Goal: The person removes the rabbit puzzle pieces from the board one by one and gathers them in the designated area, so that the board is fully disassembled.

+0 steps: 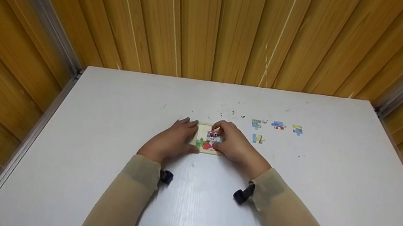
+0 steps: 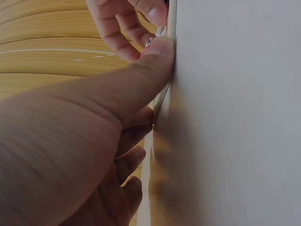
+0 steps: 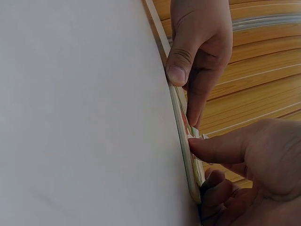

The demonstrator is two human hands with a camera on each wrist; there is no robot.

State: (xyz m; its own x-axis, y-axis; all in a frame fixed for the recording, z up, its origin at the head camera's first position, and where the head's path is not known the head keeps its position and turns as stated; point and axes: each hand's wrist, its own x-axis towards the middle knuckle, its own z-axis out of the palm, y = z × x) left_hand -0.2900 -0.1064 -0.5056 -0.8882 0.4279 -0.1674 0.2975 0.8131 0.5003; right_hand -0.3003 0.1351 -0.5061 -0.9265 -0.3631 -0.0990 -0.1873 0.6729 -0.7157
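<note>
Puzzle tray (image 1: 206, 150) is steadied by left hand (image 1: 172, 141) while right hand (image 1: 235, 143) pinches a piece (image 1: 213, 136).

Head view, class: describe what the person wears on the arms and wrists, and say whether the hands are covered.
Both arms are covered by close-fitting beige sleeves that reach to the wrists. A small black device sits at the left wrist, and another, the right-wrist device, sits at the other. The left hand and right hand are bare: no gloves, and no rings visible.
</note>
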